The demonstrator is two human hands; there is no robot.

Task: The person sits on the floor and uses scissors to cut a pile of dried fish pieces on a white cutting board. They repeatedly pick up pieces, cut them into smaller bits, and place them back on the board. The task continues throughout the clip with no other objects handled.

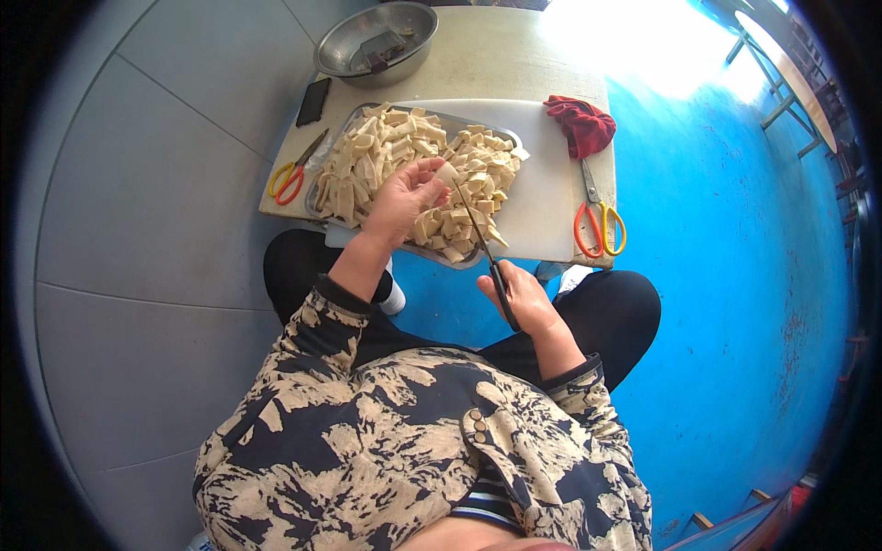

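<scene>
My left hand [413, 193] pinches a pale, whitish piece of food [446, 174] over a metal tray [475, 260]. The tray is heaped with cream-coloured cut strips and pieces [386, 144], which look like food; their exact kind I cannot tell. My right hand [518, 295] is closed on the black handle of a long, thin knife [482, 241]. Its narrow blade points up and left, with the tip close beside the pinched piece. Whether blade and piece touch is unclear. Under the tray lies a white cutting board [541, 200].
Scissors with red and yellow handles [293, 175] lie left of the tray, near a black phone [313, 102]. A metal basin [377, 45] holding dark pieces stands at the back left. Right are a red cloth [582, 125] and second scissors [594, 213], on the table [482, 41].
</scene>
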